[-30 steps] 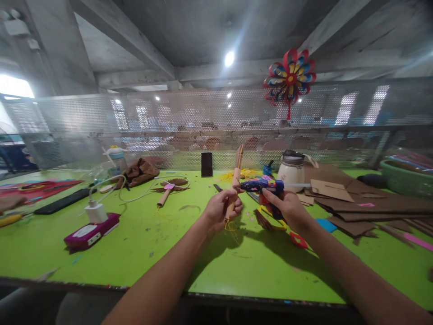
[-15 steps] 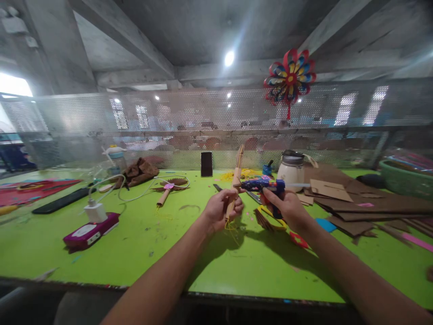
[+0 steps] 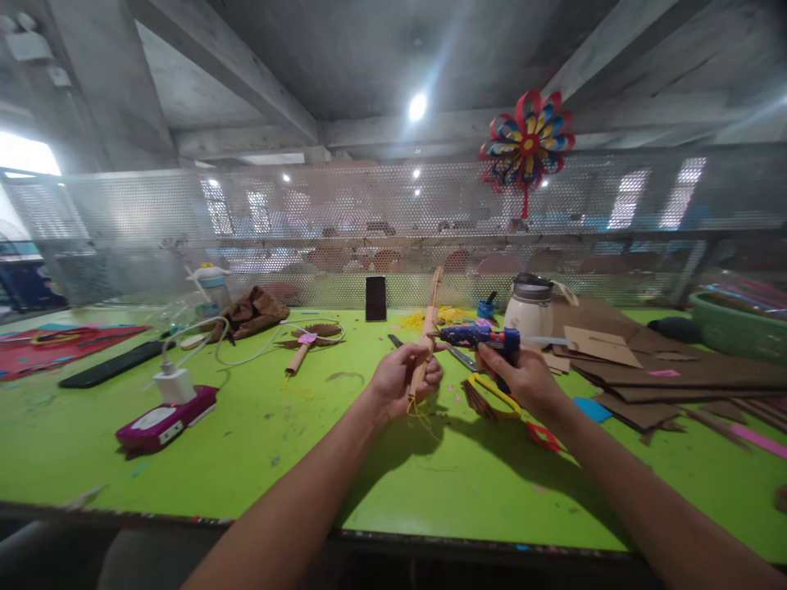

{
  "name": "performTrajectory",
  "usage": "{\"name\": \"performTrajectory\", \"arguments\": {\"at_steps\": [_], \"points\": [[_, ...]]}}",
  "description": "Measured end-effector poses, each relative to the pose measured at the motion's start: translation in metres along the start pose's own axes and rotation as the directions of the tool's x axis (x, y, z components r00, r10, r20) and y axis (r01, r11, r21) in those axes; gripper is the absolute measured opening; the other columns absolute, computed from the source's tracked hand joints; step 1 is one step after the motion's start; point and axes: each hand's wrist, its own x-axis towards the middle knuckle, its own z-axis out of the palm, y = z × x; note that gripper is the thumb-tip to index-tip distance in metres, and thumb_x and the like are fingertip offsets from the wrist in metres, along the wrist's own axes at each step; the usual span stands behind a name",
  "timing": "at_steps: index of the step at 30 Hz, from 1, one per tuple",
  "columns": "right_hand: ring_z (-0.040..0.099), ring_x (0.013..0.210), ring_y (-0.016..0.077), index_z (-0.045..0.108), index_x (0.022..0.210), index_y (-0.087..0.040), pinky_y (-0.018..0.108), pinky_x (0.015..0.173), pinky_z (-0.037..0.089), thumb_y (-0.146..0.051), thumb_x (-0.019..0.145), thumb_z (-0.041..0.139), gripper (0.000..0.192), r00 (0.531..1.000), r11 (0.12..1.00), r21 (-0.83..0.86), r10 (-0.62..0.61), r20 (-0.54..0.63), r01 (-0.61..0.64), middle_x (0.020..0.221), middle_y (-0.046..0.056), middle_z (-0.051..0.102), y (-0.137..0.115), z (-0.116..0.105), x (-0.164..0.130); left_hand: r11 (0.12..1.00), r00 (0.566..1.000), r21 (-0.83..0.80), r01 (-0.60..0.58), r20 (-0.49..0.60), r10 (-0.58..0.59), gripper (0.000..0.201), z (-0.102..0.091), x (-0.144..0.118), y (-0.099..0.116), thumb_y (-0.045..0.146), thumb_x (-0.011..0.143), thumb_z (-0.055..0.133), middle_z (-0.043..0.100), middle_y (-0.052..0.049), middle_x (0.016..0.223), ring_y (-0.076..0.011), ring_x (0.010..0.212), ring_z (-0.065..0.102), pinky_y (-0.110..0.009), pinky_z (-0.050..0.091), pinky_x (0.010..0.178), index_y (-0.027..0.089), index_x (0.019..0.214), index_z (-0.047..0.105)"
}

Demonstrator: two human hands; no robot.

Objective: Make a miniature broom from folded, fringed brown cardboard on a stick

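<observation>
My left hand (image 3: 406,373) is wrapped round a long, narrow tan cardboard tube (image 3: 429,324), held tilted with its far end up. A thin strand runs along the tube, and yellow threads (image 3: 421,414) dangle from its lower end. In my right hand (image 3: 522,373) is a blue glue gun (image 3: 479,336), its nozzle pointing left at the tube, at or very near its surface. Yellow-handled scissors (image 3: 501,397) lie below the glue gun, beside folded brown card. A similar tube with a brown toothed piece and pink bow (image 3: 301,348) rests to the left.
At left are a purple power strip (image 3: 166,422) with a white plug, its cable and a black tray-like object (image 3: 120,365). A phone (image 3: 375,298) stands upright at the back. Brown cardboard sheets (image 3: 676,369), a cream jar (image 3: 529,309) and a green basket (image 3: 738,328) occupy the right.
The glue gun has shifted very slightly, still level with the same stretch of tube. The tube's far end has dipped a little. Both hands keep their grips.
</observation>
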Motion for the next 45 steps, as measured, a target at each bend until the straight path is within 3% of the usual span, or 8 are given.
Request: {"name": "performTrajectory", "arguments": {"at_steps": [8, 14, 18, 24, 31, 35, 40, 45], "points": [[0.046, 0.049, 0.0134, 0.065, 0.068, -0.014, 0.025, 0.050, 0.037, -0.051, 0.082, 0.053, 0.041, 0.975, 0.980, -0.177, -0.124, -0.186, 0.090, 0.050, 0.000, 0.050, 0.001, -0.004, 0.001, 0.987, 0.985, 0.053, -0.149, -0.079, 0.153, 0.030, 0.000, -0.002, 0.007, 0.016, 0.077, 0.044, 0.042, 0.000, 0.055, -0.0087, 0.048, 0.043, -0.012, 0.028, 0.037, 0.007, 0.105, 0.050], [0.064, 0.073, 0.0254, 0.070, 0.081, -0.009, 0.029, 0.069, 0.045, -0.046, 0.084, 0.051, 0.041, 0.945, 0.801, -0.580, -0.056, -0.322, -0.150, 0.077, 0.014, 0.070, 0.035, -0.013, 0.021, 0.950, 0.939, 0.201, -0.240, -0.198, 0.280, 0.026, -0.001, 0.001, 0.012, 0.014, 0.075, 0.046, 0.045, 0.001, 0.054, -0.0086, 0.043, 0.043, -0.014, 0.028, 0.036, 0.008, 0.100, 0.051], [0.065, 0.087, 0.0253, 0.065, 0.107, -0.011, 0.028, 0.072, 0.045, -0.037, 0.084, 0.054, 0.036, 0.960, 0.674, -0.691, 0.102, -0.261, -0.260, 0.097, 0.014, 0.070, 0.063, -0.025, 0.030, 0.955, 0.947, 0.225, -0.193, -0.211, 0.241, 0.021, -0.006, 0.006, 0.005, 0.013, 0.072, 0.046, 0.046, 0.002, 0.052, -0.0084, 0.042, 0.041, -0.015, 0.030, 0.036, 0.011, 0.093, 0.050], [0.064, 0.084, 0.0270, 0.064, 0.107, -0.005, 0.030, 0.068, 0.045, -0.031, 0.079, 0.063, 0.038, 0.944, 0.577, -0.747, 0.231, -0.237, -0.329, 0.092, 0.019, 0.069, 0.083, -0.034, 0.049, 0.954, 0.952, 0.240, -0.177, -0.205, 0.228, 0.020, -0.011, 0.011, 0.001, 0.013, 0.072, 0.046, 0.045, 0.001, 0.052, -0.0093, 0.045, 0.043, -0.015, 0.031, 0.037, 0.011, 0.091, 0.049], [0.055, 0.103, 0.0215, 0.061, 0.107, -0.002, 0.025, 0.084, 0.039, -0.025, 0.083, 0.059, 0.034, 0.985, 0.556, -0.819, 0.159, -0.062, -0.141, 0.115, 0.022, 0.058, 0.093, -0.031, 0.063, 0.951, 0.950, 0.267, -0.156, -0.222, 0.218, 0.022, -0.007, 0.008, 0.004, 0.011, 0.072, 0.044, 0.046, 0.001, 0.052, -0.0090, 0.043, 0.042, -0.015, 0.031, 0.036, 0.011, 0.093, 0.048], [0.060, 0.085, 0.0212, 0.068, 0.087, -0.005, 0.026, 0.075, 0.043, -0.032, 0.074, 0.068, 0.030, 0.979, 0.569, -0.821, 0.192, 0.073, -0.050, 0.094, 0.017, 0.066, 0.099, -0.039, 0.061, 0.954, 0.958, 0.262, -0.144, -0.206, 0.202, 0.022, -0.009, 0.009, 0.003, 0.013, 0.071, 0.048, 0.046, 0.001, 0.053, -0.0093, 0.044, 0.043, -0.015, 0.030, 0.036, 0.012, 0.092, 0.049], [0.058, 0.097, 0.0239, 0.070, 0.096, -0.009, 0.029, 0.083, 0.042, -0.021, 0.075, 0.062, 0.026, 0.986, 0.582, -0.813, 0.124, 0.116, 0.023, 0.102, 0.013, 0.067, 0.080, -0.043, 0.047, 0.959, 0.961, 0.249, -0.136, -0.201, 0.189, 0.022, -0.010, 0.011, 0.001, 0.012, 0.070, 0.048, 0.047, 0.001, 0.054, -0.0092, 0.044, 0.043, -0.015, 0.029, 0.036, 0.012, 0.092, 0.050], [0.058, 0.087, 0.0197, 0.069, 0.086, -0.014, 0.027, 0.078, 0.042, -0.032, 0.087, 0.046, 0.029, 0.989, 0.597, -0.796, 0.031, 0.144, 0.097, 0.092, 0.011, 0.068, 0.034, -0.007, 0.017, 0.942, 0.951, 0.299, -0.151, -0.215, 0.221, 0.021, -0.011, 0.010, 0.000, 0.012, 0.071, 0.047, 0.047, 0.001, 0.054, -0.0090, 0.044, 0.044, -0.015, 0.029, 0.036, 0.012, 0.092, 0.051]]}}
